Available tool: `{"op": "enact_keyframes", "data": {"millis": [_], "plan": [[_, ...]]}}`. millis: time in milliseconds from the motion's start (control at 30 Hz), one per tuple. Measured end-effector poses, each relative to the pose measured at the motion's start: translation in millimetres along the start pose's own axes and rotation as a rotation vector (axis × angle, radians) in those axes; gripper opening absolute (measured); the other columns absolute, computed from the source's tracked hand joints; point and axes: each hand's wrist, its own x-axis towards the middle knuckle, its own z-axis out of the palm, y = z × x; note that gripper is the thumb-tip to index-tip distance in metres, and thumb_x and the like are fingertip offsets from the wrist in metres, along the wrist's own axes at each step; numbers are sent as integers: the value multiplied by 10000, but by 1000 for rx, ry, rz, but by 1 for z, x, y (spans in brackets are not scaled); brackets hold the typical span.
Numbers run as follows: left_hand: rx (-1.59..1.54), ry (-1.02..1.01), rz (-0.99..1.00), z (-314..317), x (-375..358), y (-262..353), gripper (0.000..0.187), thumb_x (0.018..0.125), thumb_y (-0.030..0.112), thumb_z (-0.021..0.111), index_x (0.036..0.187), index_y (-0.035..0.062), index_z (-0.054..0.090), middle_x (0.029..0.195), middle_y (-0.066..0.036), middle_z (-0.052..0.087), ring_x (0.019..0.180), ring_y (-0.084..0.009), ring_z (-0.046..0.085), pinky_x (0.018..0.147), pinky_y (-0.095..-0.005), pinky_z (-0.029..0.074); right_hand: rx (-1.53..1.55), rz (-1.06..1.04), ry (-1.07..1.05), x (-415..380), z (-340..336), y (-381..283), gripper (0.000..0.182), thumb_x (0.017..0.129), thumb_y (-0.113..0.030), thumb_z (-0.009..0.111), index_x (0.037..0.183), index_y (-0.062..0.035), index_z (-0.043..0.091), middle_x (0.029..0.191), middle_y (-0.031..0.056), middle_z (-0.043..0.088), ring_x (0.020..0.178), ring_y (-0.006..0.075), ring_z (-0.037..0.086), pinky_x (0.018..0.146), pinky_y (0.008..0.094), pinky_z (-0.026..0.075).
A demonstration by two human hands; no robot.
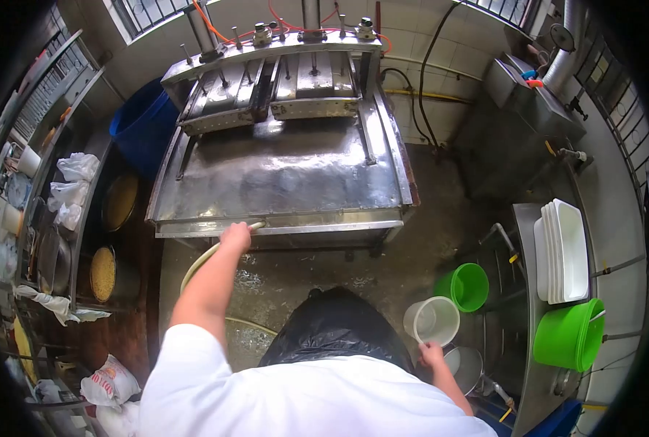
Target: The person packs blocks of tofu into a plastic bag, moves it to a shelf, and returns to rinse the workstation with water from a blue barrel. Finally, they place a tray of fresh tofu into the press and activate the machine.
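Observation:
My left hand point(235, 237) is closed around a pale hose point(199, 268), close to its end, at the front lip of a steel press table point(280, 189). The hose runs back past my forearm and shows again on the floor. Low on the right, my right hand point(431, 355) grips the rim of a translucent white bucket point(432, 320), tilted so its inside shows. Just beyond that stands a green bucket point(470, 287). Below my right hand is a metal pot point(464, 368), partly hidden by the arm.
Two perforated press plates point(313, 108) hang over the table. A blue barrel point(146, 120) stands behind its left side. On the right, a steel counter point(526, 218) bears stacked white tubs point(563, 251) and green buckets point(568, 336). Left are shelves and a pot of yellowish beans point(103, 274).

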Motion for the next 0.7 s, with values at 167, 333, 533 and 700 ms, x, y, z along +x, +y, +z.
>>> {"op": "enact_keyframes", "data": {"millis": [167,333,533,700], "plan": [[48,242,2,47,-58,30,825,1037,453,628,1679,68,279,1726,-261,246,1618,-463,174,1265,-688,189,196,338,-59,-103,-17,44,324,977,-310,710,1058,3,713,792,161,721,610,285,698,545,460,555],[-176,145,236,129,-163,-1,698,987,410,704,1550,48,508,1631,-352,361,1518,-518,361,1233,-607,347,131,442,-108,-163,-27,39,320,1010,-298,684,1071,16,696,788,150,672,587,287,663,516,443,554],[-210,-191,68,205,-256,-127,680,996,458,680,1464,-26,583,1536,-384,480,1396,-502,529,1182,-484,450,272,311,-56,-110,21,26,333,1009,-308,709,1104,11,720,885,160,697,653,287,693,542,458,569],[-247,-356,-219,257,-304,-254,639,1007,543,584,1292,-12,720,1292,-301,707,1264,-440,657,1089,-493,515,167,192,-92,-90,33,-82,246,1032,-255,662,974,-17,693,751,109,651,586,218,639,482,403,496]]}}
